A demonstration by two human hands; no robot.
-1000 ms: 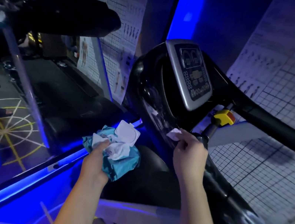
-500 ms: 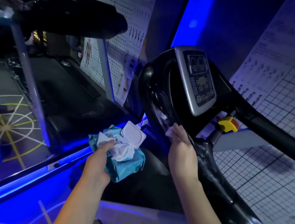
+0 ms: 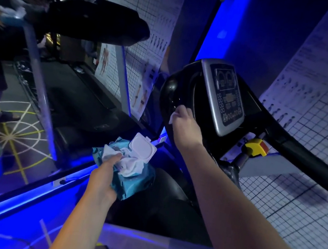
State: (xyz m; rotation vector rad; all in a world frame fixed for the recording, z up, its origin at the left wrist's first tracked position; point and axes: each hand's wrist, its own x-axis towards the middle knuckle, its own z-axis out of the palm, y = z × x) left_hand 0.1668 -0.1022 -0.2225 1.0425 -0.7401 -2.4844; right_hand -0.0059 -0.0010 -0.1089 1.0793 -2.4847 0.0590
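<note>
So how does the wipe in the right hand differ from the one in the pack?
The held wipe, under the right hand, is pressed against the black console; the pack's wipe bulges from the teal pack in the left hand. The held wipe is mostly hidden; the pack's wipe shows crumpled. Both are white.

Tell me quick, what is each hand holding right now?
Left hand: grips the soft teal wet-wipe pack, its white flip lid open.
Right hand: holds a small white wipe against the glossy black treadmill console.
</note>
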